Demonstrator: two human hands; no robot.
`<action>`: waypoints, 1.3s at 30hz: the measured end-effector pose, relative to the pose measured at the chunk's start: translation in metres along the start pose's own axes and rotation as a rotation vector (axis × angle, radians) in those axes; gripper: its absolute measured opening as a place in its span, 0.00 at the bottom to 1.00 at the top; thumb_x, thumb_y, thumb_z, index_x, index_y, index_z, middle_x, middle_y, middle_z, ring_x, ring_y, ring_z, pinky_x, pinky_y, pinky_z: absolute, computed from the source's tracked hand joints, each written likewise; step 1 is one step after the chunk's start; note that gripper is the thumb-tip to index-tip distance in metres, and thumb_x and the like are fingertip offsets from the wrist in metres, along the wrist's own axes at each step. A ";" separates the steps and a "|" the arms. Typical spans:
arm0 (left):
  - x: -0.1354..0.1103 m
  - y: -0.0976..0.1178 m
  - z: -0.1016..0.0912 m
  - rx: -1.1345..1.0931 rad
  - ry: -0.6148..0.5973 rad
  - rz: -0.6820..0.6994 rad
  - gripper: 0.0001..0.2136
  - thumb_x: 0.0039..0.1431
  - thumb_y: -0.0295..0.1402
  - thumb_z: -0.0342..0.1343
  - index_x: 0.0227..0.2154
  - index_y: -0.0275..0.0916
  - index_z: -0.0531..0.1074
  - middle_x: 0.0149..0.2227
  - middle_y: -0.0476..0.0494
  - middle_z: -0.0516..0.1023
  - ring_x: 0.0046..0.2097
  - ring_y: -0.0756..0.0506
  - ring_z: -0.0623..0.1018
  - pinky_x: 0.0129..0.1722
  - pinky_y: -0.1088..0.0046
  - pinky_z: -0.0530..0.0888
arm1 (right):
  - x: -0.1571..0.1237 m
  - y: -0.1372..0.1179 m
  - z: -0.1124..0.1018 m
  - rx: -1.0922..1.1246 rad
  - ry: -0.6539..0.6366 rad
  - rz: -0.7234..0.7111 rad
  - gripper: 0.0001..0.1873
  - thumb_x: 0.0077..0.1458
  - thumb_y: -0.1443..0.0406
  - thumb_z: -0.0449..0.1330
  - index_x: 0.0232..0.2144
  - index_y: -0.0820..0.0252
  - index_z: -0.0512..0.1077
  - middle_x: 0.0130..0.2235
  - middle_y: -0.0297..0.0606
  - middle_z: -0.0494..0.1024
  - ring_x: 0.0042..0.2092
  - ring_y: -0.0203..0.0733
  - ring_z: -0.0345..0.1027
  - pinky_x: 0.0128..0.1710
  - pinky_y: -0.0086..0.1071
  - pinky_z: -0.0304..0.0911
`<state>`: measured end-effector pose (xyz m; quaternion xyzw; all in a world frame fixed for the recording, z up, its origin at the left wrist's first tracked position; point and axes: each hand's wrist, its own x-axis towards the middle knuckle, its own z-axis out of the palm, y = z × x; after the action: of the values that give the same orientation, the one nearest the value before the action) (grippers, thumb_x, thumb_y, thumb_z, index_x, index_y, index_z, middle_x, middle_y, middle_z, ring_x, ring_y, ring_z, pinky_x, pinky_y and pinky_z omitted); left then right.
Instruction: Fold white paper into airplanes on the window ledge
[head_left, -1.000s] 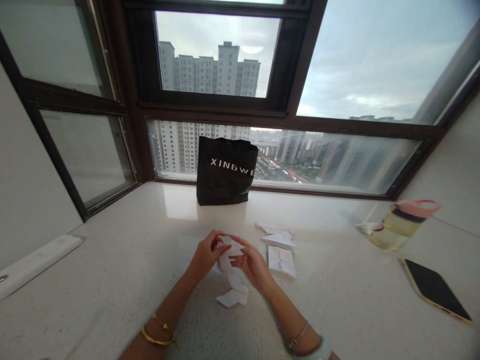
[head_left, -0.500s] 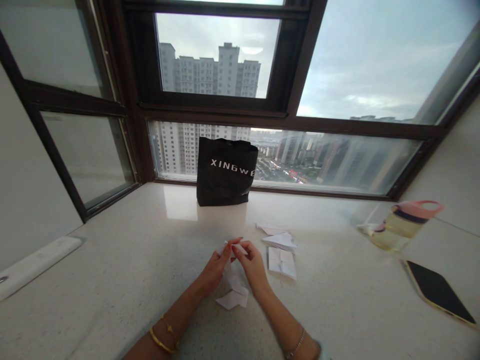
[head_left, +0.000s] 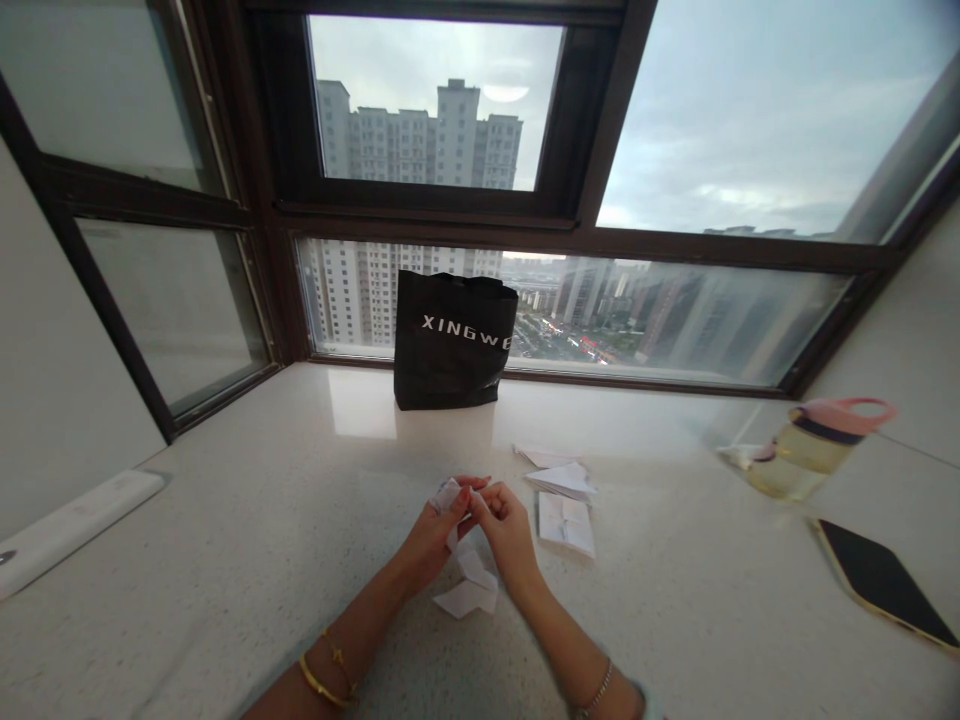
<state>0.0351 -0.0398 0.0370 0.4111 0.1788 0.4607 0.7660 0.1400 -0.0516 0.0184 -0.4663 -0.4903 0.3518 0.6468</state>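
Note:
My left hand (head_left: 433,532) and my right hand (head_left: 507,525) meet above the pale stone counter (head_left: 225,540), both pinching a long strip of white paper (head_left: 450,495). Its top is rolled small between my fingertips. The rest of the strip hangs down between my wrists, and its lower end (head_left: 469,592) lies creased on the counter. Gold bangles sit on my left wrist and a thin bracelet on my right.
Folded white papers (head_left: 564,500) lie just right of my hands. A black bag (head_left: 452,340) stands at the window. At the right are a bottle (head_left: 806,450) with a pink lid and a phone (head_left: 881,584). A white bar (head_left: 67,528) rests at the left.
My hands have drawn closer together and slightly lower. The top of the paper strip has gone from a loose open loop to a tight small roll.

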 end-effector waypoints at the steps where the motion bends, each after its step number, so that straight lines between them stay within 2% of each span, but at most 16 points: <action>1: -0.001 0.000 0.000 0.000 -0.010 -0.010 0.14 0.48 0.38 0.57 0.37 0.37 0.70 0.44 0.39 0.73 0.48 0.42 0.70 0.50 0.63 0.61 | 0.000 0.001 0.000 0.001 -0.007 0.003 0.14 0.43 0.55 0.59 0.21 0.60 0.63 0.20 0.28 0.65 0.23 0.33 0.58 0.23 0.27 0.52; 5: 0.000 -0.002 -0.001 -0.003 -0.010 -0.032 0.15 0.49 0.40 0.55 0.38 0.38 0.70 0.44 0.39 0.73 0.49 0.42 0.69 0.50 0.63 0.62 | 0.002 0.001 0.000 -0.093 -0.031 -0.012 0.14 0.45 0.55 0.57 0.22 0.60 0.64 0.21 0.30 0.66 0.25 0.34 0.58 0.25 0.28 0.54; 7: 0.002 -0.001 -0.003 0.005 0.011 -0.020 0.15 0.48 0.40 0.55 0.38 0.38 0.71 0.46 0.39 0.72 0.49 0.42 0.69 0.50 0.64 0.62 | 0.004 0.000 -0.001 -0.225 -0.011 -0.029 0.13 0.46 0.55 0.56 0.25 0.60 0.65 0.23 0.30 0.66 0.25 0.35 0.58 0.26 0.29 0.55; 10: 0.006 0.006 -0.010 0.017 0.128 0.065 0.14 0.47 0.40 0.56 0.36 0.39 0.72 0.49 0.41 0.69 0.51 0.43 0.66 0.50 0.67 0.62 | 0.004 -0.005 -0.009 -0.516 -0.021 -0.040 0.15 0.43 0.56 0.58 0.31 0.60 0.66 0.27 0.33 0.65 0.29 0.37 0.59 0.30 0.30 0.56; 12: 0.008 0.011 -0.017 0.013 0.210 0.114 0.12 0.47 0.40 0.56 0.34 0.39 0.72 0.50 0.43 0.68 0.52 0.44 0.65 0.50 0.69 0.61 | 0.002 -0.009 -0.016 -0.732 -0.184 -0.022 0.17 0.36 0.57 0.63 0.30 0.59 0.68 0.30 0.35 0.66 0.35 0.40 0.60 0.34 0.32 0.56; 14: 0.009 0.016 -0.022 0.001 0.241 0.117 0.11 0.47 0.39 0.56 0.33 0.39 0.72 0.48 0.43 0.70 0.52 0.45 0.65 0.49 0.70 0.61 | -0.002 -0.012 -0.021 -0.888 -0.427 0.012 0.19 0.27 0.59 0.67 0.25 0.59 0.69 0.32 0.36 0.66 0.39 0.43 0.59 0.36 0.32 0.55; 16: 0.010 0.018 -0.027 -0.020 0.244 0.089 0.10 0.47 0.38 0.56 0.32 0.39 0.71 0.45 0.43 0.72 0.51 0.45 0.67 0.48 0.71 0.63 | -0.004 -0.015 -0.024 -0.939 -0.597 0.063 0.18 0.22 0.61 0.69 0.22 0.60 0.69 0.31 0.34 0.66 0.37 0.41 0.59 0.33 0.30 0.55; 18: 0.010 0.018 -0.030 -0.052 0.239 0.059 0.09 0.48 0.37 0.56 0.30 0.38 0.71 0.42 0.43 0.74 0.49 0.45 0.69 0.46 0.71 0.64 | -0.002 -0.017 -0.023 -0.875 -0.646 0.136 0.17 0.24 0.62 0.68 0.20 0.60 0.68 0.26 0.31 0.66 0.30 0.36 0.59 0.28 0.28 0.53; 20: 0.010 0.017 -0.031 -0.090 0.233 0.028 0.08 0.48 0.37 0.56 0.28 0.37 0.70 0.39 0.42 0.75 0.46 0.45 0.71 0.44 0.70 0.66 | 0.003 -0.021 -0.021 -0.671 -0.610 0.230 0.15 0.28 0.61 0.66 0.19 0.61 0.66 0.20 0.26 0.63 0.23 0.31 0.56 0.22 0.26 0.51; 23: 0.011 0.016 -0.031 -0.144 0.240 -0.017 0.10 0.48 0.39 0.56 0.27 0.36 0.69 0.35 0.42 0.76 0.42 0.45 0.73 0.43 0.69 0.67 | 0.012 -0.026 -0.019 -0.198 -0.398 0.297 0.15 0.35 0.58 0.63 0.24 0.59 0.64 0.17 0.23 0.62 0.16 0.28 0.54 0.17 0.24 0.50; 26: 0.011 0.014 -0.029 -0.175 0.263 -0.036 0.11 0.48 0.41 0.55 0.26 0.37 0.68 0.33 0.44 0.75 0.38 0.47 0.74 0.41 0.70 0.68 | 0.014 -0.027 -0.018 0.175 -0.165 0.317 0.22 0.34 0.59 0.65 0.33 0.58 0.63 0.20 0.26 0.69 0.19 0.33 0.64 0.19 0.28 0.60; 29: 0.012 0.009 -0.027 -0.140 0.267 -0.031 0.13 0.47 0.43 0.55 0.26 0.37 0.67 0.31 0.47 0.74 0.34 0.49 0.74 0.38 0.72 0.69 | 0.008 -0.025 -0.013 0.400 -0.058 0.380 0.22 0.31 0.63 0.67 0.32 0.59 0.65 0.24 0.32 0.73 0.27 0.40 0.71 0.26 0.32 0.66; 31: 0.012 0.005 -0.024 -0.095 0.250 -0.014 0.15 0.47 0.45 0.55 0.28 0.37 0.67 0.30 0.48 0.74 0.32 0.50 0.74 0.34 0.74 0.69 | 0.002 -0.022 -0.006 0.484 -0.051 0.417 0.19 0.32 0.64 0.67 0.29 0.60 0.66 0.27 0.35 0.75 0.29 0.40 0.71 0.26 0.31 0.66; 33: 0.013 0.002 -0.021 -0.052 0.223 0.004 0.18 0.46 0.48 0.53 0.30 0.37 0.66 0.29 0.47 0.74 0.31 0.49 0.74 0.31 0.75 0.69 | -0.003 -0.020 0.001 0.499 -0.068 0.441 0.17 0.32 0.63 0.67 0.27 0.61 0.66 0.27 0.36 0.75 0.27 0.38 0.70 0.22 0.28 0.64; 36: 0.012 0.000 -0.016 0.010 0.157 0.028 0.22 0.45 0.51 0.51 0.34 0.36 0.66 0.30 0.45 0.74 0.32 0.48 0.74 0.30 0.74 0.68 | -0.007 -0.018 0.010 0.477 -0.083 0.454 0.18 0.32 0.61 0.67 0.26 0.62 0.67 0.22 0.33 0.73 0.21 0.33 0.66 0.14 0.22 0.56; 39: 0.009 -0.001 -0.015 0.093 0.077 0.046 0.24 0.45 0.51 0.51 0.39 0.36 0.66 0.31 0.45 0.73 0.34 0.47 0.73 0.31 0.74 0.67 | -0.009 -0.017 0.014 0.429 -0.094 0.457 0.17 0.31 0.58 0.67 0.20 0.63 0.66 0.17 0.28 0.67 0.16 0.27 0.57 0.12 0.20 0.48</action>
<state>0.0306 -0.0253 0.0281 0.4322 0.2200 0.4848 0.7279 0.1239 -0.0613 0.0330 -0.4007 -0.3166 0.6045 0.6113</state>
